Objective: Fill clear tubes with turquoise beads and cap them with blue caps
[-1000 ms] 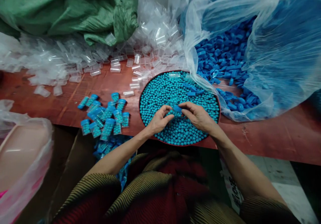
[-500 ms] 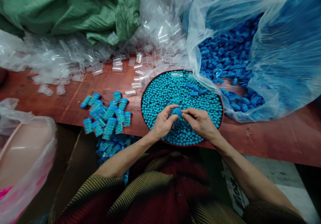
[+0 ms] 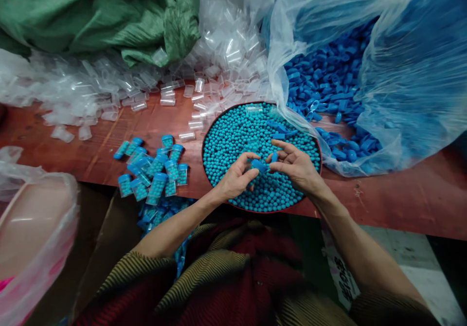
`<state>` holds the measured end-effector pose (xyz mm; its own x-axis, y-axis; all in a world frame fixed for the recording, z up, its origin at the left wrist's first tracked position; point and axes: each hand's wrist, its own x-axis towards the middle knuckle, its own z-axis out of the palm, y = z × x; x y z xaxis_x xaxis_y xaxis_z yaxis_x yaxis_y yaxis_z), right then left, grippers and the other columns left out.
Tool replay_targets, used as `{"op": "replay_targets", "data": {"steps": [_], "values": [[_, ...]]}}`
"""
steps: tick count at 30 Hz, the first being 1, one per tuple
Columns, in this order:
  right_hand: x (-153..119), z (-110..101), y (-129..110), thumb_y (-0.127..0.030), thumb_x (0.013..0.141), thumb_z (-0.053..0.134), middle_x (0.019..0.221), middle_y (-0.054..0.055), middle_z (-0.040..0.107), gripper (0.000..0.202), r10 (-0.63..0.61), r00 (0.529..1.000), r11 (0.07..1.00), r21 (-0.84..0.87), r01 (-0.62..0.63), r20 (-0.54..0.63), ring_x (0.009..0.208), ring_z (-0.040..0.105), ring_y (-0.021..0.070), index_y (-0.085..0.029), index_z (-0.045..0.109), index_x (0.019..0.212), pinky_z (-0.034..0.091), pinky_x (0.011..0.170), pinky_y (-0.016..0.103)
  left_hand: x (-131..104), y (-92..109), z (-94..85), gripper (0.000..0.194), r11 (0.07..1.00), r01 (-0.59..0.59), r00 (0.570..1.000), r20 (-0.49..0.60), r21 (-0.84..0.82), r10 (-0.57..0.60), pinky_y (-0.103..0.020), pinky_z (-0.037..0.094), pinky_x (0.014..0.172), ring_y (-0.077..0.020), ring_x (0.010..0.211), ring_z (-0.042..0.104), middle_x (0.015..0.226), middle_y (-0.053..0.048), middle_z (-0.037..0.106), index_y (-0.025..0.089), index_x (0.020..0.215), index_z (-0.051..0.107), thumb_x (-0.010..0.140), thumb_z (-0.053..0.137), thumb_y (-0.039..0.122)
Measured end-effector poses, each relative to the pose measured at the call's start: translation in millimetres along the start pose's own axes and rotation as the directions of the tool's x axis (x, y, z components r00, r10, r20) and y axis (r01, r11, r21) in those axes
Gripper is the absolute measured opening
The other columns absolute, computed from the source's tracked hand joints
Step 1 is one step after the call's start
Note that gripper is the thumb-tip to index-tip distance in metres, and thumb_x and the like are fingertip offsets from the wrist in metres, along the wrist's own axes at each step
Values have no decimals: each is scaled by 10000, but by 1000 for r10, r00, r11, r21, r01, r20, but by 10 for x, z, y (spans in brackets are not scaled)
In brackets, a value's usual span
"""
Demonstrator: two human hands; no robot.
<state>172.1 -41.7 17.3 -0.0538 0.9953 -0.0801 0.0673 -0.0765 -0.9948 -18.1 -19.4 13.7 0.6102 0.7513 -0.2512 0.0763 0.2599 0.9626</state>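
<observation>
Over a round tray (image 3: pixel 321 158) full of turquoise beads (image 3: pixel 233 131), my left hand (image 3: pixel 237 174) pinches a blue cap (image 3: pixel 259 165) between thumb and fingers. Whatever is under that cap is hidden by the fingers. Just to its right, my right hand (image 3: pixel 301 168) has a small blue plastic piece (image 3: pixel 274 157) between thumb and fingers, its forefinger stretched out. A few blue plastic pieces (image 3: pixel 280 131) and a clear tube (image 3: pixel 254 108) lie on the beads behind my hands.
Bead-filled tubes with blue caps (image 3: pixel 156 188) lie left of the tray, more below the table edge. Clear empty tubes (image 3: pixel 127 82) heap along the back beside a green sack (image 3: pixel 95 14). A plastic bag (image 3: pixel 386 97) of blue caps (image 3: pixel 324 82) stands right. A pink basin (image 3: pixel 36 209) is at left.
My right hand has moved slightly right, away from the left, with its fingers spreading and a small blue piece showing between them. My left hand keeps its grip on the blue cap.
</observation>
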Motion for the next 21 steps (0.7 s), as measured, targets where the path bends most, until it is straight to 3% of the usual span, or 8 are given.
{"op": "replay_targets", "data": {"steps": [3,5,7,11,14,17,21], "values": [[-56,166,9,-388,813,589,1001,63,699,456,-67,996,985,-164,56,-66,920,655,202,-218,557,1235,539,816,374,-19,7,41,515,998,-52,996,-68,30,54,-213,397,434,-70,459,435,754,18,540,254,1294,394,826,565,387],[-122,267,-23,-394,870,506,1170,95,655,425,-115,993,926,-363,100,-18,1082,611,234,-217,553,1253,493,929,401,-33,20,65,538,994,-92,989,-110,54,98,-223,392,452,-79,476,406,731,17,518,258,1350,376,847,537,361],[-177,339,-58,-449,853,530,1276,132,586,552,-152,987,836,-526,158,55,1172,558,276,-194,471,1339,477,957,424,-43,45,80,504,988,-135,977,-155,75,145,-231,402,498,-91,517,411,711,16,499,231,1341,408,856,514,321],[-210,433,-37,-548,723,664,1183,212,574,924,-273,953,614,-738,280,134,1037,606,343,-96,279,1431,538,806,470,-56,107,85,450,983,-178,967,-178,34,181,-235,430,619,-102,620,451,746,16,514,183,1265,455,829,529,266],[-205,506,46,-526,778,608,1074,191,590,840,-409,905,495,-805,326,114,888,641,310,-97,259,1410,556,665,427,-67,126,94,402,985,-170,972,-170,-22,164,-225,429,664,-98,665,477,782,18,535,169,1179,475,800,568,268],[-202,577,118,-508,809,555,1042,177,581,773,-537,842,442,-830,339,58,859,638,294,-103,244,1390,551,600,384,-82,120,128,327,986,-138,973,-200,-92,118,-210,411,654,-88,659,477,758,29,529,173,1081,499,790,585,293],[-186,649,154,-533,795,545,982,159,579,771,-563,826,404,-857,320,43,778,631,281,-100,255,1364,534,551,377,-93,119,184,266,981,-105,959,-279,-165,55,-192,373,594,-72,593,439,686,47,497,185,1020,519,786,584,293]]}}
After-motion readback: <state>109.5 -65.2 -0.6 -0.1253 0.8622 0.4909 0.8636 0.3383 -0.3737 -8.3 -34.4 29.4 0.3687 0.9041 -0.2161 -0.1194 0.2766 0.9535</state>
